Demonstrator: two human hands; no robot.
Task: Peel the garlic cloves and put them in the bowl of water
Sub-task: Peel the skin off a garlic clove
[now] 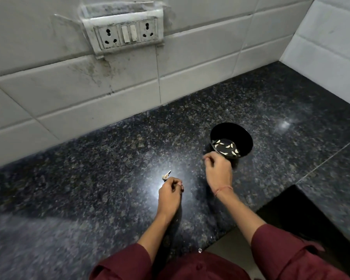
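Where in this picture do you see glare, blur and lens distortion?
Head view: glare on the counter beside the left hand, a smaller glint right of the bowl; lower-left counter is smeared; wall tiles bow from the wide lens.

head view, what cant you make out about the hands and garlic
Head view only:
- Right hand: its back hides whether it holds a clove.
- Left hand: too small to tell if it pinches the garlic piece.
- Bowl: near rim hidden behind the right hand.
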